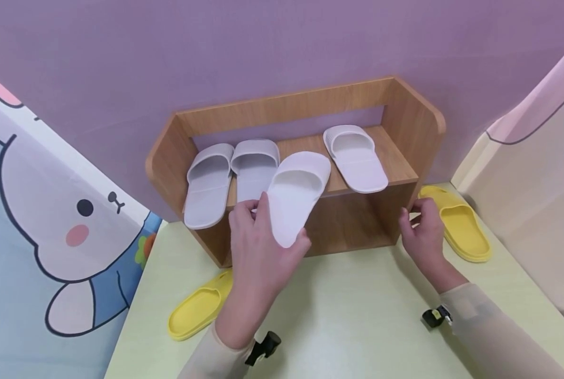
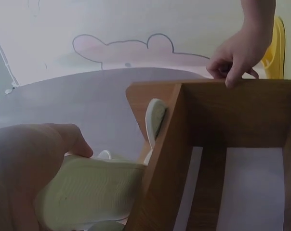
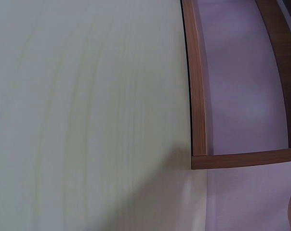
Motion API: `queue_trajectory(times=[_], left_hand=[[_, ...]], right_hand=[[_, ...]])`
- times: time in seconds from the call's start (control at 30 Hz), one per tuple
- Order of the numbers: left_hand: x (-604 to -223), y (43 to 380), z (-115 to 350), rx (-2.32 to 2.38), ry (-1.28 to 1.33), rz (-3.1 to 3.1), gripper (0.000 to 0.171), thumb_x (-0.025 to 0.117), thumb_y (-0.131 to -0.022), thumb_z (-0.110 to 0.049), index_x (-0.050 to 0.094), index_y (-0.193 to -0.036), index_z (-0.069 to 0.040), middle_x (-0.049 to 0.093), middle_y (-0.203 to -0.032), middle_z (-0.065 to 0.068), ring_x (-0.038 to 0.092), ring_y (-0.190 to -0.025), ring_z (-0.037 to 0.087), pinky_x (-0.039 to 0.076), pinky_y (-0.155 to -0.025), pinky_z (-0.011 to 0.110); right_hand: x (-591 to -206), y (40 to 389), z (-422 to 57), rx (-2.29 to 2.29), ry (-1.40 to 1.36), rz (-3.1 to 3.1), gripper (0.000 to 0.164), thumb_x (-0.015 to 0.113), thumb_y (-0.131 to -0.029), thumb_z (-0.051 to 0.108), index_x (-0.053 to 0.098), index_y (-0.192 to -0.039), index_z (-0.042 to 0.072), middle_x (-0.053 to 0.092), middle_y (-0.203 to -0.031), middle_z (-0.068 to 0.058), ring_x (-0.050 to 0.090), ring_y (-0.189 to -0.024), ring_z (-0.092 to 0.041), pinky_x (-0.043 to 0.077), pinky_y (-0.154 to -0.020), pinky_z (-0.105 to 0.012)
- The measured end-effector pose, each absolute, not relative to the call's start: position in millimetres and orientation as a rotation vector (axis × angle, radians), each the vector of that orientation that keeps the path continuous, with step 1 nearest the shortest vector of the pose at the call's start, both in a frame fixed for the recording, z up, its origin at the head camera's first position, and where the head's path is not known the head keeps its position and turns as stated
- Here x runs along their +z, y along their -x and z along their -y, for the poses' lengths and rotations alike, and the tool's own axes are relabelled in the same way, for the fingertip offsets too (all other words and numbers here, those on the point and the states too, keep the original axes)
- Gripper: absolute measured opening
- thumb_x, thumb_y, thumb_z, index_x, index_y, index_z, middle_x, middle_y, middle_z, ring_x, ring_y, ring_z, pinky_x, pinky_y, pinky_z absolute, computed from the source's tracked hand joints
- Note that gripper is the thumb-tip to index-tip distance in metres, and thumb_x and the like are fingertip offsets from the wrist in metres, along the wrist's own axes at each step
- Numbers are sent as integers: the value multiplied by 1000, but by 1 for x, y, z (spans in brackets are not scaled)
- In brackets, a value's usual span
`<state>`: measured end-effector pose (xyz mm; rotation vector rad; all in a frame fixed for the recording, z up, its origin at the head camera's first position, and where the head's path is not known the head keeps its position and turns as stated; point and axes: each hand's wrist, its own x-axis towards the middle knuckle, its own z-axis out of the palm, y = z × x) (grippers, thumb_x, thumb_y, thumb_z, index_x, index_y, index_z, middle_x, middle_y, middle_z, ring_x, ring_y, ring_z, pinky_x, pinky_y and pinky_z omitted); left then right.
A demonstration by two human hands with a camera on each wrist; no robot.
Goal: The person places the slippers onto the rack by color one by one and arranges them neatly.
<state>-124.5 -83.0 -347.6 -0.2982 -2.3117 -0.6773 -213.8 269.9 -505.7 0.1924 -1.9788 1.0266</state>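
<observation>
My left hand (image 1: 263, 247) grips a white slipper (image 1: 297, 197) by its heel end, thumb on one side and fingers on the other. Its toe tilts up in front of the wooden shoe rack (image 1: 286, 108), overlapping the top shelf in the head view. Seen from the left wrist, the ridged sole of the slipper (image 2: 95, 190) faces the camera. On that shelf, two grey-white slippers stand at the left, and a white slipper (image 1: 357, 158) stands towards the right. With fingers curled, my right hand (image 1: 424, 231) holds the front edge of the rack's right side panel.
A yellow slipper (image 1: 201, 305) lies on the pale green tabletop (image 1: 357, 316) left of the rack, and another yellow slipper (image 1: 464, 226) lies to its right. Behind the rack rises a purple wall (image 1: 263, 52). A cartoon-printed curtain (image 1: 63, 210) hangs along the left.
</observation>
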Motion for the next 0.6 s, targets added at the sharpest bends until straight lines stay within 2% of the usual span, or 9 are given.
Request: queue_trajectory(times=[0.23,0.6], left_hand=[[-347,135,79,-698,285,2266,82,83,-82,-44,63,-144,6,58,-125,25,53,-114,41,56,-87,51],[-343,153,73,-773,233,2242,78,85,-84,-42,64,-142,5,59,-129,23,53,-121,40,55,-93,55]], right_hand=[[-507,213,-271,1018,-196,1994,19,67,-98,1,59,-110,-11,65,-103,-27,64,-89,-32,49,-70,-16],[-508,214,-272,999,-199,2003,20,67,-98,2,59,-110,-11,65,-103,-28,64,-89,-33,49,-69,-16]])
